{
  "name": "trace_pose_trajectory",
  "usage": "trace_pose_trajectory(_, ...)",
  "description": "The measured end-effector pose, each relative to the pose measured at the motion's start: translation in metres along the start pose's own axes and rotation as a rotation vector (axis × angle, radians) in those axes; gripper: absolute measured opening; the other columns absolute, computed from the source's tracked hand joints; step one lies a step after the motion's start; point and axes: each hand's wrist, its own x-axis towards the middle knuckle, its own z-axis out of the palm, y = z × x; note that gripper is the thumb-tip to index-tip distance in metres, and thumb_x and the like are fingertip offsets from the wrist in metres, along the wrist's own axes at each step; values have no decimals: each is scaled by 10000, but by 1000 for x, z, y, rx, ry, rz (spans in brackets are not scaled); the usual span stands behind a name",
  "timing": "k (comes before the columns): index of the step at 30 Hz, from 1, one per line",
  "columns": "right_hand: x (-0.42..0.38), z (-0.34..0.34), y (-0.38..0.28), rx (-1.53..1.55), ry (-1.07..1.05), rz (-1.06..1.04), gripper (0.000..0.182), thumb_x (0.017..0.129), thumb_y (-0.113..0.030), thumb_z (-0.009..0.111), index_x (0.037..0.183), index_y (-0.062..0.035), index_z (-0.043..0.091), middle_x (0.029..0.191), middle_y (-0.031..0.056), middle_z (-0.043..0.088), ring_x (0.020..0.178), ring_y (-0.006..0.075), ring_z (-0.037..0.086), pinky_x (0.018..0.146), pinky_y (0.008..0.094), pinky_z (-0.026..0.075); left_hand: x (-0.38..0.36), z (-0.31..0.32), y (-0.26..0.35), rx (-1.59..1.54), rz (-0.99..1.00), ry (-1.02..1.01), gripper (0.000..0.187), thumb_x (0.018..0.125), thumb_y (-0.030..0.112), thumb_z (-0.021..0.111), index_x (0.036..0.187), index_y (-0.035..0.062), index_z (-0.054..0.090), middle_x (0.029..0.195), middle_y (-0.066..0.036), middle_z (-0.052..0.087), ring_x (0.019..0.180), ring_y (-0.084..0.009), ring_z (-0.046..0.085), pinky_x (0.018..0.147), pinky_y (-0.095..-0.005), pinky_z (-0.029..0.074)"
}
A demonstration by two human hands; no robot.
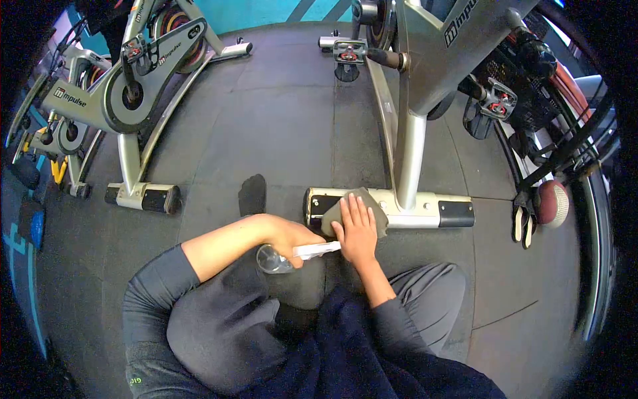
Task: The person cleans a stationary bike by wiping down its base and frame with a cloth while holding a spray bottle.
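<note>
My left hand [291, 239] is closed around a spray bottle with a clear body [271, 261] and a white spray head [318, 250]. The bottle is tilted over, its head toward my right wrist. My right hand [359, 231] lies flat, fingers stretched out, on a grey-green cloth [379, 211]. Under the cloth is the left part of the exercise bike's pale metal base bar [419, 205], which has dark end caps. The cloth hides some of that bar and hangs over its near edge.
The bike's frame [413, 156] rises behind the bar, with a pedal [349, 53] on its left. Another exercise bike [133, 100] stands at the left. My dark-socked foot [252, 194] rests on the rubber floor [279, 126]. A red-and-white ball-shaped item [553, 203] sits at the right.
</note>
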Motion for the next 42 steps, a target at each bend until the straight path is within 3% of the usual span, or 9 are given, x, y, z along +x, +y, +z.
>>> trace_pose_trajectory(6, 57, 22, 18, -77, 1, 34, 533, 930, -464, 340, 1283, -104, 516, 1309, 145, 505, 1263, 293, 411, 1074, 447, 243, -1, -1, 2, -50, -54, -38, 552, 740, 203, 705, 1204, 52, 446, 1021, -108, 611, 956, -243, 602, 823, -372, 481)
trace_pose_trajectory(8, 84, 9, 19, -100, -414, 122, 541, 933, -469, 295, 1202, -101, 586, 1244, 152, 560, 1208, 299, 472, 1037, 453, 285, 0, -2, 2, -25, -56, -33, 560, 736, 200, 708, 1213, 62, 449, 1039, -106, 611, 969, -241, 600, 835, -373, 478)
trace_pose_trajectory(12, 113, 6, 24, -74, -634, 133, 492, 931, -438, 324, 954, -95, 675, 955, 137, 665, 960, 307, 606, 898, 482, 403, -4, -2, 6, -100, -30, 34, 509, 698, 153, 681, 1153, 63, 472, 957, -89, 595, 912, -235, 574, 792, -371, 460)
trace_pose_trajectory(16, 102, 12, 23, -114, -586, 148, 473, 929, -427, 331, 963, -97, 668, 936, 128, 664, 955, 292, 603, 905, 467, 392, -4, 1, 1, -89, -55, 30, 511, 695, 156, 682, 1151, 60, 471, 957, -86, 593, 909, -231, 572, 786, -366, 460)
trace_pose_trajectory(22, 42, 20, 7, -159, 31, -41, 487, 912, -405, 406, 1248, -70, 518, 1274, 137, 518, 1234, 272, 427, 1047, 446, 261, -4, -2, -3, -29, -28, -8, 551, 734, 185, 708, 1209, 64, 456, 1045, -98, 609, 976, -237, 596, 842, -366, 475)
trace_pose_trajectory(27, 11, 21, -18, -92, 26, 2, 553, 878, -341, 499, 1357, -80, 409, 1425, 101, 374, 1351, 255, 282, 1109, 476, 152, -4, -9, 17, 14, -70, -35, 559, 732, 193, 712, 1210, 62, 454, 1037, -94, 607, 970, -232, 594, 842, -363, 470)
trace_pose_trajectory(36, 76, 32, -20, 38, -6, -103, 436, 902, -373, 426, 1204, -83, 549, 1183, 95, 576, 1151, 265, 498, 1015, 472, 312, -7, 0, 1, -19, -37, -6, 539, 731, 188, 702, 1189, 46, 457, 1023, -98, 597, 961, -225, 585, 839, -361, 470)
trace_pose_trajectory(38, 100, 23, -23, 9, -444, 37, 477, 912, -425, 349, 1157, -96, 593, 1111, 122, 623, 1068, 291, 558, 970, 474, 361, -8, -1, 3, -47, -50, -20, 535, 734, 192, 698, 1188, 48, 457, 1024, -99, 597, 963, -228, 586, 838, -360, 470)
trace_pose_trajectory(42, 121, 29, -16, 98, -608, 135, 477, 909, -438, 326, 1007, -99, 647, 998, 140, 659, 981, 310, 605, 874, 480, 423, -11, -1, 3, -25, -9, 2, 523, 741, 201, 691, 1186, 51, 460, 1027, -103, 598, 967, -239, 587, 832, -361, 470)
